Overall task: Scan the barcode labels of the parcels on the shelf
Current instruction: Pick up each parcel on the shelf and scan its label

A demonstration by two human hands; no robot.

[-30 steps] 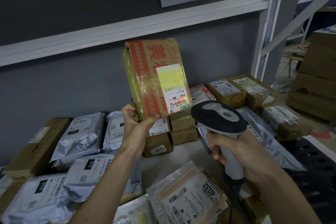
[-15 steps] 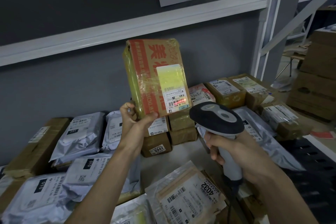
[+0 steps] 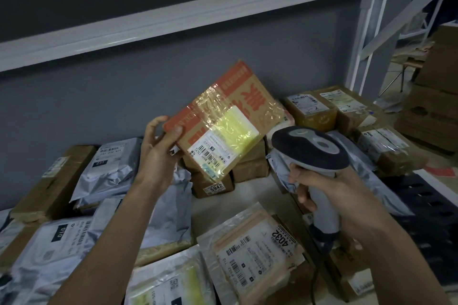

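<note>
Cardboard box, brown with red print, taped over; tilted, gripped at one corner by the left hand, thumb on its face, fingers behind. Label near its lower edge, facing up. Scanner: grey pistol type, handle wrapped by the right hand, head just right of the box. No red beam visible on the label, possibly lost in glare. Advice: level the label toward the scanner head, steady the box, avoid tape shine.

No gloves, no sleeves in sight, both forearms bare to the frame edge; left hand and right hand ringless, watchless.
</note>
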